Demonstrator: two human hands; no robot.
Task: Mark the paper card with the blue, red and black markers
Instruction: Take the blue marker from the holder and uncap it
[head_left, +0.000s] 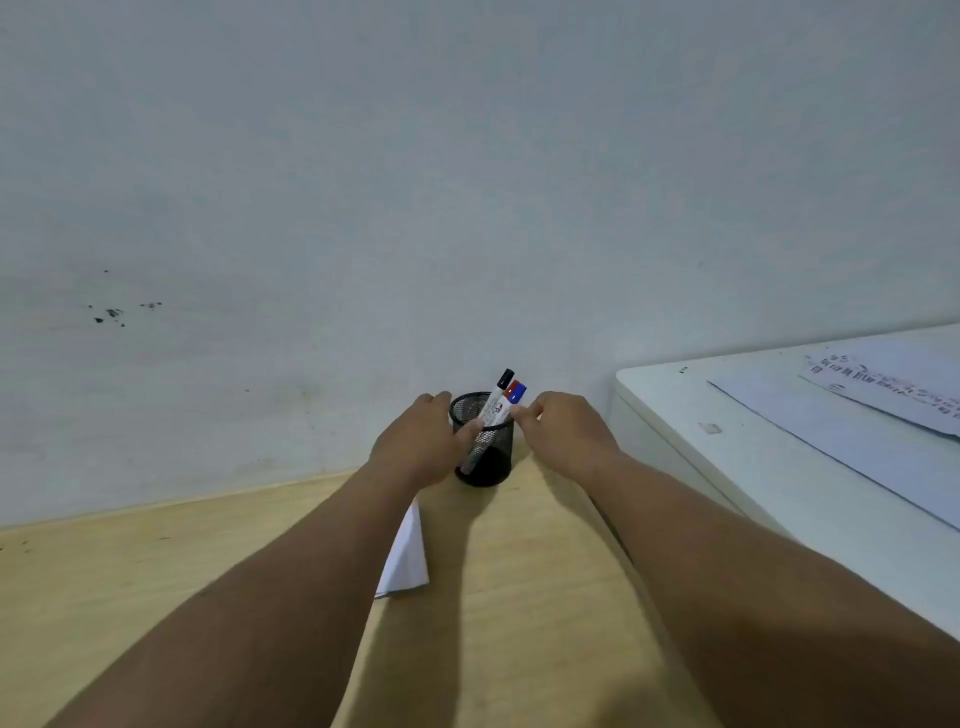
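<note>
1. The paper card (405, 558) lies flat on the wooden desk (130, 587), nearer the person than the mesh pen cup (483, 439) and left of it, partly hidden under the left forearm. No marks show on the part that is visible, so I judge the marking not yet begun.
2. The left hand (415, 441) rests against the left wall of the mesh pen cup, fingers curved round it and thumb touching the rim; it appears to steady the cup rather than hold any marker.
3. The black marker (496, 402), red marker (512, 388) and blue marker (517, 395) stand in the mesh pen cup, caps up, their long axes leaning up and to the right, toward the right hand.
4. The right hand (563, 434) is just right of the cup's rim. Its fingertips (522, 413) pinch together right below the blue cap; whether they already clamp the barrel, I cannot tell.
5. The right hand is the nearer one to the blue marker, so the likely next move is a pull along that tilted axis, up and rightward.
6. Right of the cup, well apart, a white cabinet (753, 467) carries printed sheets (883, 395).
</note>
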